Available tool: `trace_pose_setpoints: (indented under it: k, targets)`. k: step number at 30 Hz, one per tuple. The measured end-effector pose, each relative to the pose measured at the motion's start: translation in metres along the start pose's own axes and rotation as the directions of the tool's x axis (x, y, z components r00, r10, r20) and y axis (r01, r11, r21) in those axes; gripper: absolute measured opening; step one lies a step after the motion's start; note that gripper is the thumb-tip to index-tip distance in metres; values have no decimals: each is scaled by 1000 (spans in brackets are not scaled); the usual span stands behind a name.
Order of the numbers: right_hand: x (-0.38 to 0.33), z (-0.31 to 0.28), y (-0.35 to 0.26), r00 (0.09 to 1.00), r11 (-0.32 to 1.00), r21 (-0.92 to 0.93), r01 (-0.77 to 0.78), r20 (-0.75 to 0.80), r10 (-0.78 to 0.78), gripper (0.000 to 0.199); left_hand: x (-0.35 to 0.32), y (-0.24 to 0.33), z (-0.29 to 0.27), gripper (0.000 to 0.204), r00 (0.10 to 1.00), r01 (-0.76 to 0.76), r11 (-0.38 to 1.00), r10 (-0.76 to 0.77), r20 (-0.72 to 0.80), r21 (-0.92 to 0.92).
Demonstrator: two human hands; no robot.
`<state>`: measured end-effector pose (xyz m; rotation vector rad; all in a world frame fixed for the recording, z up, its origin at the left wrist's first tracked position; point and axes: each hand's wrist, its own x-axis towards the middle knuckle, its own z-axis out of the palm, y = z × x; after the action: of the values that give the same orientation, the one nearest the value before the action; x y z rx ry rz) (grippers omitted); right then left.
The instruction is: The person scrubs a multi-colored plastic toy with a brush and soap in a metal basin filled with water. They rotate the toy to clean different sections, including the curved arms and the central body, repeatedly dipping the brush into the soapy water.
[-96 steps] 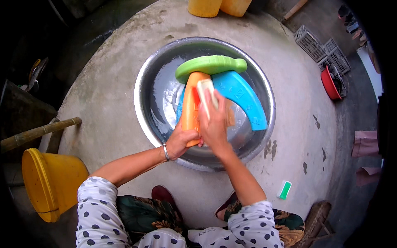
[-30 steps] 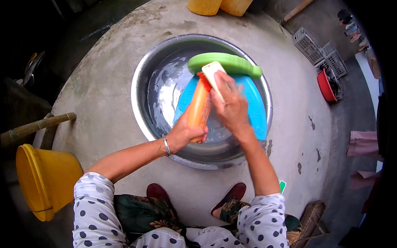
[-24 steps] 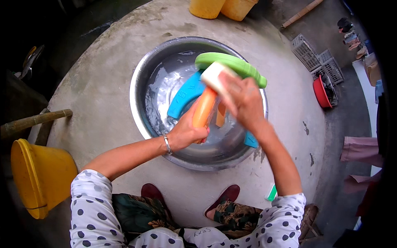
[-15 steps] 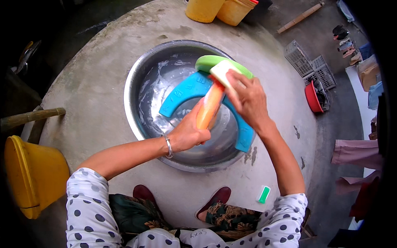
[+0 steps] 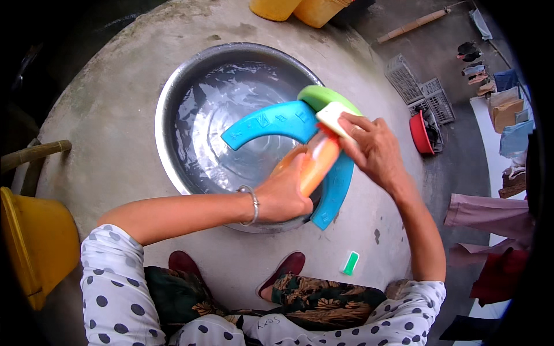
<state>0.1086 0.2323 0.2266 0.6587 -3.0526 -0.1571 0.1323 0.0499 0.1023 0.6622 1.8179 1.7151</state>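
Over the basin (image 5: 173, 109), at its right rim, my left hand (image 5: 285, 196) is clamped around the lower end of an orange piece (image 5: 314, 164), holding it tilted up and away from me above the water (image 5: 231, 127). My right hand (image 5: 372, 150) is closed on a pale sponge (image 5: 333, 118), fingers pinched over it, and presses it against the upper end of the orange piece. A blue curved piece (image 5: 277, 121) lies across the right side of the basin, one end out over the water toward its middle and the other hanging over the near-right rim. A green piece (image 5: 323, 97) rests at the far-right rim, just behind the sponge and touching the blue one. As I judge it, the scrubbing of the orange piece is under way, with the sponge at the top end; I cannot tell how much of its length is clean. The blue and green pieces sit in or on the basin with neither hand on them, and I cannot say whether they are washed. Nothing has been set out of the basin to dry, so most of the wash looks open to me. Near of the basin, by my feet, a small green bar (image 5: 350, 263) lies on the concrete; left of the basin stands a yellow bucket (image 5: 34, 242).
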Motion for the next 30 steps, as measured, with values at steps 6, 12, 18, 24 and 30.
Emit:
trace_pose_setpoints:
  k: [6, 12, 18, 24, 30]
  targets:
    - [-8, -15, -3, 879, 998, 12, 56, 474, -55, 26, -14, 15, 35, 53, 980, 129, 979, -150, 129, 155]
    - [-3, -29, -23, 775, 989, 144, -12, 626, -82, 30, -20, 18, 44, 47, 960, 220, 968, -236, 148, 118]
    - [4, -24, -31, 728, 989, -146, 15, 680, 89, 25, -27, 14, 58, 56, 967, 241, 970, -241, 85, 12]
    - [-19, 9, -5, 819, 915, -355, 194, 572, 48, 24, -40, 19, 73, 51, 956, 259, 966, -256, 146, -4]
    - [-23, 0, -39, 855, 931, -318, 176, 518, 15, 28, -45, 15, 76, 47, 967, 236, 972, -233, 101, -18]
